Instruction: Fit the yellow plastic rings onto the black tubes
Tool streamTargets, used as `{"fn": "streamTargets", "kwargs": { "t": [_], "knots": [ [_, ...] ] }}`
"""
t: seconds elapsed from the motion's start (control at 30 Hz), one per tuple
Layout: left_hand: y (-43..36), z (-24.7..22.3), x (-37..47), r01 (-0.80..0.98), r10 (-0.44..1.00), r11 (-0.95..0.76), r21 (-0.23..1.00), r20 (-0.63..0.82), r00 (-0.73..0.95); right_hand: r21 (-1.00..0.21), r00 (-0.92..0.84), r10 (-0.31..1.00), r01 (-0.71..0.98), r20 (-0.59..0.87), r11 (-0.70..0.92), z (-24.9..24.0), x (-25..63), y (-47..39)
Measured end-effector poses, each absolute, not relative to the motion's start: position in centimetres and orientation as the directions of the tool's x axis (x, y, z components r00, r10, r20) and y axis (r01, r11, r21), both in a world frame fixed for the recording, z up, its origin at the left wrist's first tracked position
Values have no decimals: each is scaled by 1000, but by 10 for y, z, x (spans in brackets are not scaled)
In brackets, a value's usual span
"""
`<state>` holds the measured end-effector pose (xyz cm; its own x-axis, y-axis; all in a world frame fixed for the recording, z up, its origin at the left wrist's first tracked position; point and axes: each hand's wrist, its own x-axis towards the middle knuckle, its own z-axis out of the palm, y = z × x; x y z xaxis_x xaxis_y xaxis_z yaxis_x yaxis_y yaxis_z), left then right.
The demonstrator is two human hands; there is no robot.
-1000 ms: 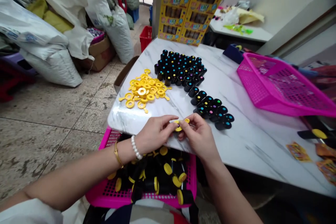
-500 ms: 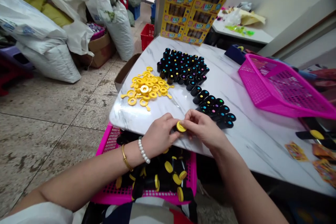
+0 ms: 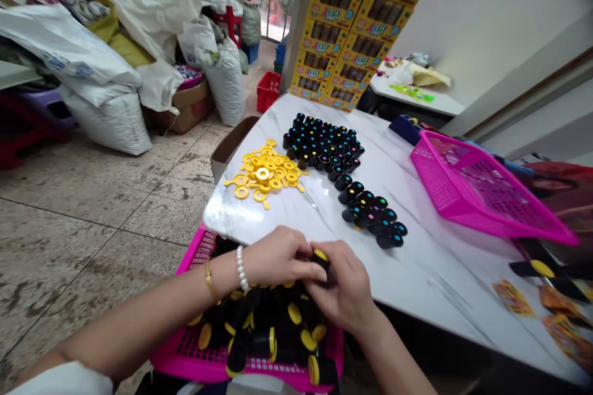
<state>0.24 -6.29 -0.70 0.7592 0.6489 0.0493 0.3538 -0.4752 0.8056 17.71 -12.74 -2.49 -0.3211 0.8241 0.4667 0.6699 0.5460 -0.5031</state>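
Between my hands, over the table's near edge, is a small black cylinder with a yellow cap [image 3: 321,255]. My left hand [image 3: 285,256] pinches it from the left, thumb across its side. Wrapped round its right side is my right hand [image 3: 346,287], whose fingers partly hide the body. Just below, a pink basket [image 3: 189,254] holds many black cylinders with yellow ends. Yellow rings with tabs [image 3: 262,174] lie heaped on the table beyond my left hand. Farther back stands a cluster of black cylinders [image 3: 324,143] with coloured dots on top, trailing toward a smaller group [image 3: 370,215].
A white marbled table [image 3: 430,259] fills the middle. On its right lies a tilted pink basket [image 3: 430,166], with orange packets [image 3: 513,298] nearer me. Yellow display boxes [image 3: 345,49] are stacked at the back. White sacks [image 3: 111,117] and a cardboard box [image 3: 231,142] stand left.
Both hands have drawn slightly down, toward the basket. The capped cylinder is now tilted, and my right hand has gone from pressing its yellow cap to wrapping its side. The view has tipped up.
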Motion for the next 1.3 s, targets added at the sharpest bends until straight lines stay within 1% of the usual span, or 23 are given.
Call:
{"fn": "streamTargets", "kwargs": {
  "t": [0.03, 0.1, 0.17, 0.2, 0.23, 0.27, 0.33, 0.4, 0.47, 0.53, 0.57, 0.6, 0.67, 0.73, 0.83, 0.87, 0.93, 1.0, 1.07, 1.13, 1.2, 1.27, 1.3],
  "knots": [
    [-67, -5, -6, 345, 640, -501, 794, 71, 765, -502, -329, 819, 663, 471, 555, -27, 173, -137],
    [-72, -3, -24, 393, 706, -546, 740, 155, 691, -479, -371, 792, 645, 485, 596, -35, 166, -157],
    [-67, -4, -41, 547, 813, -558, 624, 277, 513, -442, -425, 766, 637, 483, 631, -48, 161, -175],
    [-61, -6, -48, 635, 841, -541, 551, 322, 435, -427, -440, 769, 650, 463, 629, -55, 160, -181],
    [-55, -8, -52, 708, 852, -520, 478, 343, 395, -417, -447, 783, 671, 432, 613, -61, 159, -185],
    [-48, -10, -55, 758, 856, -507, 409, 338, 391, -406, -448, 802, 698, 394, 590, -65, 159, -188],
    [-38, -16, -53, 805, 852, -513, 299, 291, 435, -380, -444, 825, 738, 350, 558, -67, 161, -188],
    [-37, -21, -44, 802, 827, -555, 223, 257, 501, -360, -455, 809, 732, 373, 578, -61, 164, -185],
    [-45, -25, -31, 765, 782, -618, 184, 246, 573, -352, -466, 766, 695, 442, 626, -50, 167, -182],
    [-57, -27, -16, 685, 710, -703, 193, 240, 662, -350, -435, 727, 669, 531, 656, -41, 171, -179],
    [-63, -27, -9, 633, 668, -744, 215, 245, 703, -358, -385, 727, 680, 569, 640, -37, 174, -177],
    [-69, -26, -1, 580, 629, -777, 245, 257, 734, -374, -309, 738, 707, 600, 600, -35, 176, -174],
    [-76, -21, 15, 490, 583, -806, 332, 301, 755, -446, -109, 779, 767, 618, 461, -32, 182, -165],
    [-78, -14, 30, 399, 570, -797, 453, 346, 746, -559, 49, 831, 761, 554, 328, -31, 188, -155],
    [-70, -2, 50, 269, 590, -725, 634, 371, 717, -707, 119, 905, 669, 408, 230, -28, 198, -140],
    [-64, 0, 57, 258, 624, -685, 681, 366, 690, -746, 136, 919, 634, 369, 205, -27, 201, -137],
    [-49, 1, 69, 311, 725, -601, 736, 338, 600, -831, 205, 936, 540, 286, 136, -26, 207, -133],
    [-32, -4, 82, 411, 802, -548, 729, 318, 506, -915, 278, 945, 402, 173, 49, -26, 212, -131],
    [-17, -12, 94, 492, 825, -538, 685, 307, 475, -950, 300, 948, 313, 109, 10, -26, 215, -130],
    [-7, -18, 104, 535, 820, -550, 641, 295, 490, -934, 266, 953, 355, 143, 42, -26, 214, -130],
    [-3, -22, 109, 550, 815, -560, 619, 292, 501, -886, 204, 957, 455, 207, 94, -26, 212, -129],
    [-4, -21, 108, 536, 806, -571, 622, 301, 510, -866, 168, 965, 490, 203, 97, -26, 210, -128],
    [-7, -20, 105, 520, 800, -575, 631, 303, 518, -883, 174, 969, 463, 176, 77, -27, 210, -128]
  ]
}}
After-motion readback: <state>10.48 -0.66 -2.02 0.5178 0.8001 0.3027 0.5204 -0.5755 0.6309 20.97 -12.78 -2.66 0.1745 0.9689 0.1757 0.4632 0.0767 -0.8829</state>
